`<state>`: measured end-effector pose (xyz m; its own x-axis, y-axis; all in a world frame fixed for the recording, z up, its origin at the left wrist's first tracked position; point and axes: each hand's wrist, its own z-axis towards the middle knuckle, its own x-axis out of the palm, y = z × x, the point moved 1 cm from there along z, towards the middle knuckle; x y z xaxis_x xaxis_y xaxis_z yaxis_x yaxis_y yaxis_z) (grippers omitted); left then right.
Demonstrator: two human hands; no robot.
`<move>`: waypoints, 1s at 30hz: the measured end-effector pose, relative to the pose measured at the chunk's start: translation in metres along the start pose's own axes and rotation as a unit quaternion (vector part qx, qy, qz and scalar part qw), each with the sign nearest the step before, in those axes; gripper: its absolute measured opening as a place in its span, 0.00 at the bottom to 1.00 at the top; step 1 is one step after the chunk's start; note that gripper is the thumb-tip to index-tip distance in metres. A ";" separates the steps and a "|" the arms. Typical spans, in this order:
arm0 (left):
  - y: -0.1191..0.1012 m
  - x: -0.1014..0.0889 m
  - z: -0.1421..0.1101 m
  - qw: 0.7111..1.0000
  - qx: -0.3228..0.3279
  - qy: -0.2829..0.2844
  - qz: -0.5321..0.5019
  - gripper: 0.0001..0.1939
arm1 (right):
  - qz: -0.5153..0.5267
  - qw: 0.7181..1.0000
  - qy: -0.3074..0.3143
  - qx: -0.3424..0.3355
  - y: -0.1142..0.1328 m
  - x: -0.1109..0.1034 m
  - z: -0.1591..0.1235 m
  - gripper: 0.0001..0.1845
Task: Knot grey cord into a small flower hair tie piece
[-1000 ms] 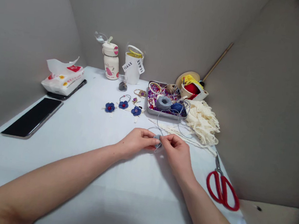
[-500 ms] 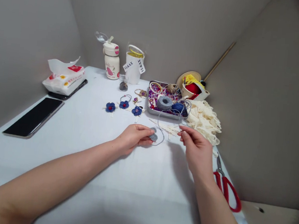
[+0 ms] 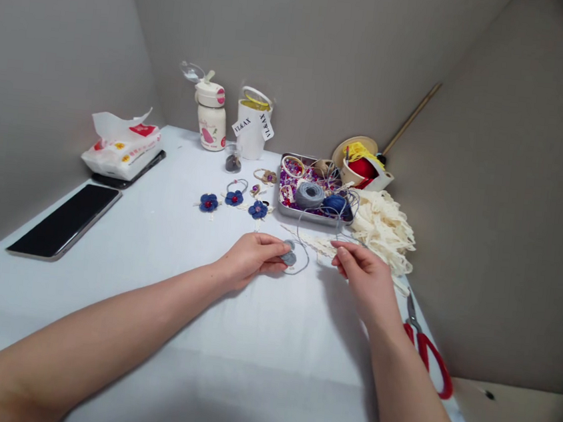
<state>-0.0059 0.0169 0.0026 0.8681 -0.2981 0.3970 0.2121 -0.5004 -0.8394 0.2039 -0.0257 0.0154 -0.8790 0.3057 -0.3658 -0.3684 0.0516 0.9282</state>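
Observation:
My left hand pinches a small grey-blue crocheted piece with rounded lobes, just above the white table. A loop of grey cord curves out from this piece, and strands run up toward the tray. To the right, my right hand is closed, thumb against forefinger, beside thin grey strands; what sits between its fingertips is too small to make out. Beyond the hands lie several blue crocheted flowers with beads at their centres. A ball of grey cord rests in the metal tray.
Cream lace is heaped right of the tray, with red-handled scissors at the table's right edge. A phone and a tissue pack lie left. A bottle and a white canister stand behind.
My right hand has moved slightly left, closer to my left hand. The left hand keeps its hold on the crocheted piece in about the same place.

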 end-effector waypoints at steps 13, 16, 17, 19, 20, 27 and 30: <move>0.006 0.008 -0.007 0.976 0.077 0.024 0.201 0.11 | 0.037 0.990 0.117 0.074 0.016 0.028 -0.023 0.14; 0.005 0.008 -0.007 0.975 0.071 0.028 0.207 0.09 | 0.055 0.987 0.134 0.075 0.014 0.027 -0.023 0.14; 0.005 0.008 -0.008 0.976 0.068 0.029 0.205 0.09 | 0.063 0.985 0.142 0.074 0.013 0.027 -0.023 0.14; 0.004 0.009 -0.008 0.977 0.065 0.033 0.200 0.08 | 0.074 0.983 0.152 0.076 0.012 0.028 -0.022 0.14; 0.003 0.009 -0.008 0.977 0.065 0.034 0.199 0.08 | 0.075 0.982 0.155 0.079 0.012 0.028 -0.022 0.14; 0.001 0.011 -0.010 0.973 0.065 0.039 0.217 0.09 | 0.066 0.982 0.153 0.086 0.013 0.028 -0.023 0.15; 0.002 0.010 -0.010 0.973 0.064 0.048 0.219 0.09 | 0.077 0.980 0.164 0.087 0.013 0.028 -0.023 0.15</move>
<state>-0.0014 0.0050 0.0084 0.8435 -0.5367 0.0194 -0.1086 -0.2059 -0.9725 0.1673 -0.0384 0.0161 -0.9804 0.0021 -0.1969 -0.1926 0.1984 0.9610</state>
